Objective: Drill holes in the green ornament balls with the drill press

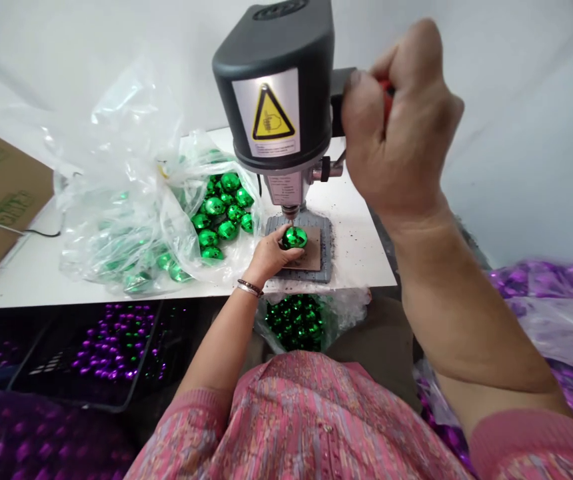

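A shiny green faceted ball (295, 238) rests on a brown board (311, 259) on the base of a drill press (276, 80). My left hand (272, 253) grips the ball from the left, thumb and fingers around its sides. The drill bit (292, 221) points down at the top of the ball; whether it has entered cannot be made out. Raised at the right, my right hand (401, 113) is closed around the press's lever handle (387, 97), whose red part shows between the fingers. A yellow hand-warning label (272, 117) faces me on the dark motor cover.
Left of the press, a clear plastic bag (166, 220) of green balls (215, 206) lies open on the white table (356, 233). Another bag of green balls (294, 320) sits below the table edge. Crates of purple balls (111, 340), purple bags (551, 280) and a cardboard box (6, 180) stand around.
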{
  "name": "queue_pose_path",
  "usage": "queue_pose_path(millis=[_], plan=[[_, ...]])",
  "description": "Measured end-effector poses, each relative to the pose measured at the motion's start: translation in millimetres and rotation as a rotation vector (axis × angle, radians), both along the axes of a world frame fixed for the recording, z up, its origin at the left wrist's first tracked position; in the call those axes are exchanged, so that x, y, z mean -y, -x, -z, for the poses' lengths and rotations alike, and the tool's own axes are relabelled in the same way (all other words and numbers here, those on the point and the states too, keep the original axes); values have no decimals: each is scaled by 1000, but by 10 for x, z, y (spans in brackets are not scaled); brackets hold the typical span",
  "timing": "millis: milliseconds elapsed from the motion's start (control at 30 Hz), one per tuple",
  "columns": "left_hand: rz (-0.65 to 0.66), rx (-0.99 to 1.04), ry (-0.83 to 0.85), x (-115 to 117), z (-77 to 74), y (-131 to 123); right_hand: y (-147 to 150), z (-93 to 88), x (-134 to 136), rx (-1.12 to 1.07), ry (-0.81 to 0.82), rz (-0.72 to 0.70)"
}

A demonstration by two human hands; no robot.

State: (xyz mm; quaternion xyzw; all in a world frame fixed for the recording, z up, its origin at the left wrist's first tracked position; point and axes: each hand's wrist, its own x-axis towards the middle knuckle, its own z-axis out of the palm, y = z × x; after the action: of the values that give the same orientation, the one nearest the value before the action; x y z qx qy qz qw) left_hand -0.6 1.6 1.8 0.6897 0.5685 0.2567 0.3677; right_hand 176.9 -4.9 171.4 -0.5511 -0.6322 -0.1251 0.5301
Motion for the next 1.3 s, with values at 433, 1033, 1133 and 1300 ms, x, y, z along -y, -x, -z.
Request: queue_pose_path(millis=[433,1033,1133,1300], plan=[[12,8,-35,-34,138,24,-71,757,389,308,-308,14],[21,-10,-37,10,104,44,66,1063,374,207,-436,50],[19,-13,-40,12,105,46,87,1144,384,184,-429,48],[21,6,-38,3,108,32,102,1136,409,166,-421,31]])
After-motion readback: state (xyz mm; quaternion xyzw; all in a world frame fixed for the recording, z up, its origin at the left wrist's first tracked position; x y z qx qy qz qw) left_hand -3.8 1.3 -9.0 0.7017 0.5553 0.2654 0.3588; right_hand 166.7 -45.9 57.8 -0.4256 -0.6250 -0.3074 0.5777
